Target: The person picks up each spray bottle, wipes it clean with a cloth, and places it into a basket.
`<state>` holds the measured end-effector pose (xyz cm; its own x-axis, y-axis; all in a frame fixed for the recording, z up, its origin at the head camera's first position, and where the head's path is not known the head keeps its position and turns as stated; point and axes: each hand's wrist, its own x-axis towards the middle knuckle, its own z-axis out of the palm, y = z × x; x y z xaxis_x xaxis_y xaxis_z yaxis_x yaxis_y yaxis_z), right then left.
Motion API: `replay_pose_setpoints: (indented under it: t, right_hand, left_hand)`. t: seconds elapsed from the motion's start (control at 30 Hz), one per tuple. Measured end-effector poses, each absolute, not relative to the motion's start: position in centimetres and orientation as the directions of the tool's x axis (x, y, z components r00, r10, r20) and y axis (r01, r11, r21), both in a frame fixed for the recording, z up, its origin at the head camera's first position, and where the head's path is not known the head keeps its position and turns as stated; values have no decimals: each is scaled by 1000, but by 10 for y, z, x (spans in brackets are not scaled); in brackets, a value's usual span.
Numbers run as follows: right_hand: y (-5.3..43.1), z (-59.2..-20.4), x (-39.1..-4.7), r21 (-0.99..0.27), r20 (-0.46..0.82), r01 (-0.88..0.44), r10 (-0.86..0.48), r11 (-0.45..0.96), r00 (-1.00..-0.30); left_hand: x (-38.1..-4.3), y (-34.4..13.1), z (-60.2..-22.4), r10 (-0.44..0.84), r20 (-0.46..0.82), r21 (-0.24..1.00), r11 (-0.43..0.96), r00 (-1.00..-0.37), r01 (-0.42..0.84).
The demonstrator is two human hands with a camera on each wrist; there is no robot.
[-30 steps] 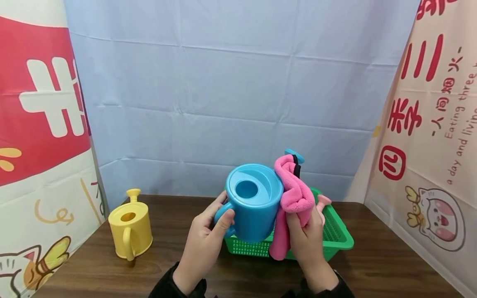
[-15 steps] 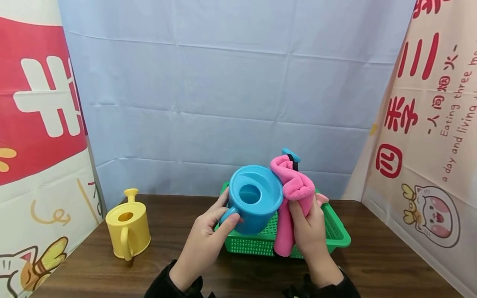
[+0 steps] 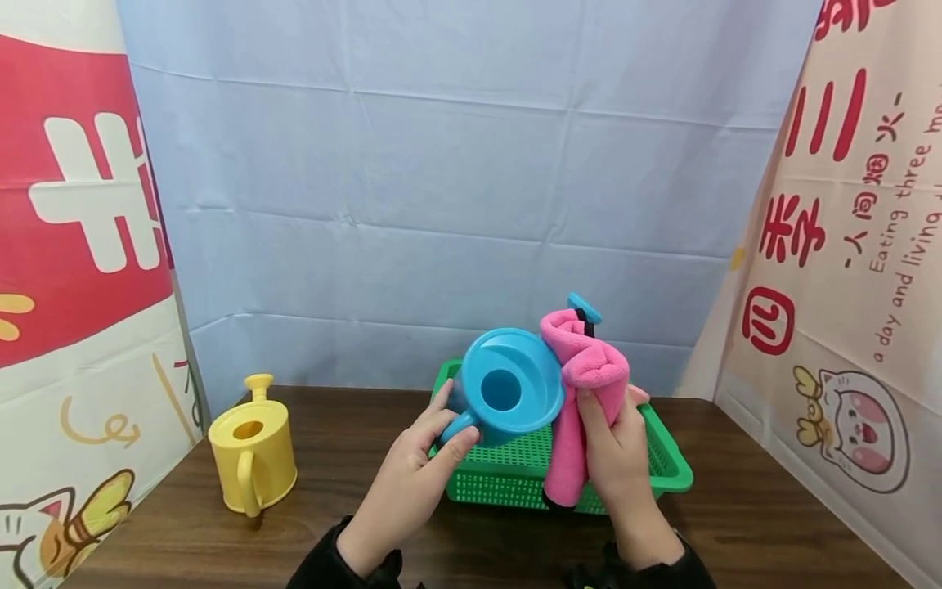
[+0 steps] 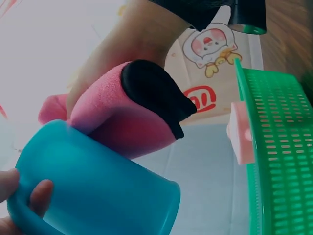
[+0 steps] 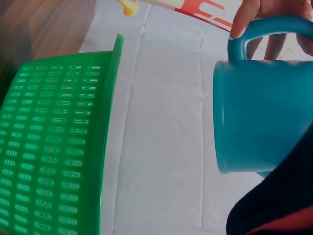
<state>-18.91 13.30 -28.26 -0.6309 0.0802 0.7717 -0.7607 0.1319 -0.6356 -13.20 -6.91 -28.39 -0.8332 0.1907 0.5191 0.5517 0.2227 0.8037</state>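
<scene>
Your left hand [image 3: 410, 474] holds the blue watering can [image 3: 536, 393] by its handle, the grip clamped there with fingers curled round it. The can is in the air above the green basket [image 3: 486, 488], tilted so that its top opening faces you. Your right hand [image 3: 616, 454] has its grip closed on a folded pink cloth [image 3: 596, 368] with black edging, which touches the can's right side; the blue sprinkler head [image 3: 585, 307] shows just beyond the cloth's upper end. A pale pink flared piece [image 4: 241, 134] sticks up over the basket's rim. To your left, a yellow watering can [image 3: 268, 458] stands upright on the brown bench [image 3: 353, 433], well apart from the basket.
</scene>
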Motion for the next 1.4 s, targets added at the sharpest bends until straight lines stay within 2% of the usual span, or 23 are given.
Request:
replay_pose_setpoints:
  t: [0.23,0.47,0.63,0.73,0.9,1.1,1.27,1.33,1.4]
  right_hand:
    - [135,-282,-189,-656,755,-742,106,143,-647]
    - [136,-282,-189,-635,772,-744,146,206,-618]
    - [137,-284,-188,-676,734,-698,130,236,-667]
    - [138,-285,-186,-703,707,-674,124,228,-696]
    - [138,-287,-183,-694,716,-693,92,197,-692]
    - [140,-283,-178,-544,810,-770,-32,334,-586]
    - [141,-274,-170,-380,861,-806,-144,454,-487]
    - [138,-271,-165,-307,893,-834,-165,459,-419]
    - [132,-265,-157,-208,931,-870,-184,448,-317]
  left_hand:
    - [-133,-66,-287,115,597,725,347,-794,595]
    - [-136,-61,-293,99,657,654,418,-747,631]
    - [-138,-58,-300,115,723,550,501,-682,668]
    - [-138,-57,-301,101,740,518,546,-665,658]
    - [-136,-60,-301,88,775,463,594,-625,658]
    - [-136,-66,-297,162,843,284,675,-513,680]
    - [-138,-68,-295,292,869,75,720,-400,690]
    - [-139,-68,-294,337,872,1,725,-356,689]
    - [-139,-69,-294,365,873,-49,724,-323,688]
